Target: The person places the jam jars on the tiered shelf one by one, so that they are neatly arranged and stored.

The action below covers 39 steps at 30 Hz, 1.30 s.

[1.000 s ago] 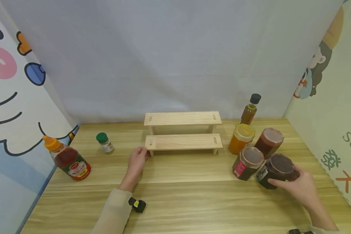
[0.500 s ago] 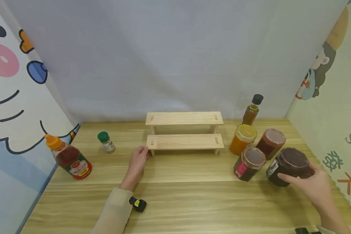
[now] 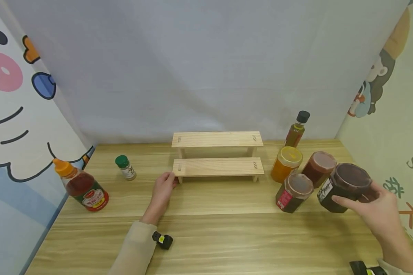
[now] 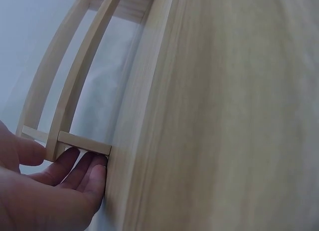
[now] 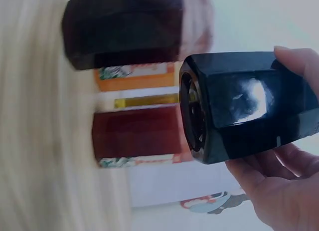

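My left hand (image 3: 163, 190) grips the left front end of a two-step wooden rack (image 3: 218, 167). In the left wrist view its thumb and curled fingers (image 4: 65, 168) close about the board's end beside the leg. A dark, faceted jar (image 3: 338, 194) with a white label is lifted off the table, tilted, in my right hand (image 3: 380, 214). Thumb and fingers hold it from opposite sides; the right wrist view shows the jar (image 5: 254, 106) with its base off the surface. Close by stand a jar with a pink label (image 3: 294, 193) and a reddish-brown jar (image 3: 318, 168).
An orange-yellow jar (image 3: 285, 164) and a dark-capped oil bottle (image 3: 295, 131) stand right of the rack. On the left are a green-capped shaker (image 3: 125, 168) and a sauce bottle (image 3: 84, 187) with an orange cap. A pale backdrop (image 3: 206, 68) closes off the table's rear.
The dark jar has risen off the table and moved right and away from the pink-labelled jar in my right hand. My left hand stays at the rack.
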Available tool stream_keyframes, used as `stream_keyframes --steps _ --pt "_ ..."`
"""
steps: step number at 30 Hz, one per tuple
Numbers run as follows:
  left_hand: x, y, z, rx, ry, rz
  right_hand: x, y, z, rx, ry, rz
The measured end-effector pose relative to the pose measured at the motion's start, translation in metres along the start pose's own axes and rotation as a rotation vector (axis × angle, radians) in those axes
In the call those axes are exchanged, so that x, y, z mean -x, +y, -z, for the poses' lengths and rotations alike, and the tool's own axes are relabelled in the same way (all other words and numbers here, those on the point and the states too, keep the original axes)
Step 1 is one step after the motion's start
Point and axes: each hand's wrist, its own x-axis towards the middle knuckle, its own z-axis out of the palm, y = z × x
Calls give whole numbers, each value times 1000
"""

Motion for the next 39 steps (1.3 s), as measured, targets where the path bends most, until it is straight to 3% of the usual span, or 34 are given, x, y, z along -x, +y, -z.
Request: stream_keyframes --steps 6,13,21,32,35,39 --pt "-1 -1 2 -5 -6 -10 -4 -16 -2 -32 16 37" --pt "0 -3 1 -8 -6 -13 -13 -38 -5 -25 -29 66" --pt "2 -2 1 -38 5 -22 -22 -53 -14 -88 -79 69" --pt "2 -2 0 -83 17 -27 -33 -76 -38 -401 -148 44" --pt "1 -3 -1 -91 21 -25 -35 -83 -49 -393 -174 49" --pt "0 -4 -1 -89 37 -23 -38 -90 -66 -294 -205 31"
